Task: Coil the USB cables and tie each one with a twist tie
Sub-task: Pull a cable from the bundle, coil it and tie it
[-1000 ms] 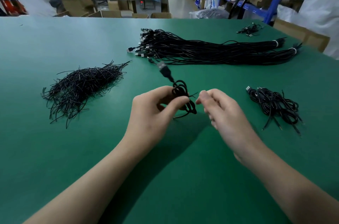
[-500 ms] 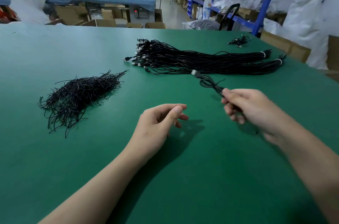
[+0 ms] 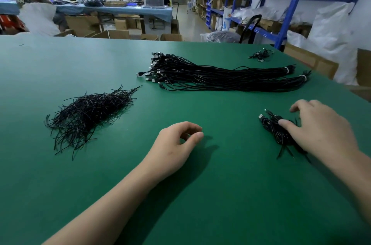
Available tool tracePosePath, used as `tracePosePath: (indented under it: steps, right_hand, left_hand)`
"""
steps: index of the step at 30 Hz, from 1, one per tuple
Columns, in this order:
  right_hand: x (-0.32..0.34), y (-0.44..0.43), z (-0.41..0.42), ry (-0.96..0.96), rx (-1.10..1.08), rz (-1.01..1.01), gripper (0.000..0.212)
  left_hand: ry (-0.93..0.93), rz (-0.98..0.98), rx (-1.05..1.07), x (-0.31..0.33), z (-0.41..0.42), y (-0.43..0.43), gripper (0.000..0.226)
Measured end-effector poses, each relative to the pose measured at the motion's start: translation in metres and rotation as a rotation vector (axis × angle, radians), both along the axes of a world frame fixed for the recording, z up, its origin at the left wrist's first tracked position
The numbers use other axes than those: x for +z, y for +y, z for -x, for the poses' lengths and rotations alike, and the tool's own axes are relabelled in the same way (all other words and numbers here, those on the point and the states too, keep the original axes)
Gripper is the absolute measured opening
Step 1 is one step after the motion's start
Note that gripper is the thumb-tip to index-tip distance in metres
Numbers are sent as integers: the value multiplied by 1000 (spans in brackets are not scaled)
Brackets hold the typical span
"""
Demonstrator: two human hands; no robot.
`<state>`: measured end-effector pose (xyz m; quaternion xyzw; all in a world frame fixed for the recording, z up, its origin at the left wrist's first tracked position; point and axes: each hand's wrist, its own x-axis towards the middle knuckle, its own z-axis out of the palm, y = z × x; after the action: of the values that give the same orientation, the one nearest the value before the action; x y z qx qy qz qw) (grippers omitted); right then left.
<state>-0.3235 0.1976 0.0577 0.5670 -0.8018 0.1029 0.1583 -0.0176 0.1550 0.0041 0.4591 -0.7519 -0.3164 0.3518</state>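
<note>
A long bundle of black USB cables (image 3: 220,78) lies straight across the far middle of the green table (image 3: 200,194). To the left spreads a heap of black twist ties (image 3: 88,112). At the right sits a small pile of coiled, tied cables (image 3: 273,128). My right hand (image 3: 321,132) lies over that pile with its fingers spread and its thumb touching the coils. My left hand (image 3: 178,142) rests on the table in the middle, loosely curled and holding nothing.
A small tangle of cable (image 3: 261,56) lies near the far right corner. Cardboard boxes (image 3: 313,62) and blue shelving (image 3: 289,9) stand past the right edge. A person (image 3: 32,3) works at another table far back left.
My left hand let go of the coiled cable. My right hand carried the coil to the right and down onto the pile of coils, and its fingers have spread.
</note>
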Motion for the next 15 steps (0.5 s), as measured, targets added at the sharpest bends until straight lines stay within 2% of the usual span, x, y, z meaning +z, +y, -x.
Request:
tracePosePath:
  steps: [2, 4, 9, 15]
  right_hand:
    - [7, -6, -17, -73, 155, 89, 19]
    - [10, -16, -38, -124, 258, 73, 3]
    - [-6, -53, -79, -229, 405, -79, 5]
    - [-27, -97, -88, -240, 407, -123, 8]
  left_hand:
    - [-146, 41, 11, 6, 1, -23, 29]
    - [-292, 89, 49, 10, 1, -54, 41]
    - [-474, 52, 186, 8, -1, -125, 53]
    - [-562, 129, 223, 6, 5, -181, 52]
